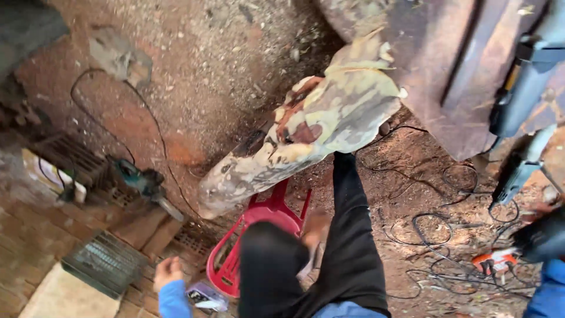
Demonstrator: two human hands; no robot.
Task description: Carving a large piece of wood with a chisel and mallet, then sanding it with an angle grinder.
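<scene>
Head view, looking down at red dirt and brick. The left hand (167, 271), blue-sleeved, hangs low at the left with fingers curled loosely, gripping nothing I can make out; just beside it lies a small packet (206, 296), and a wire grate (103, 263) sits on the bricks near it. The right hand (538, 235) is at the right edge, dark and blurred — closed or open, I cannot tell — near a grey power tool (518, 168). Between them, black trouser legs (347, 235) straddle a red stool (259, 232), with a mottled carved log (306, 132) leaning above it. Black cables (435, 235) tangle on the dirt; a teal grinder (141, 182) lies well left.
</scene>
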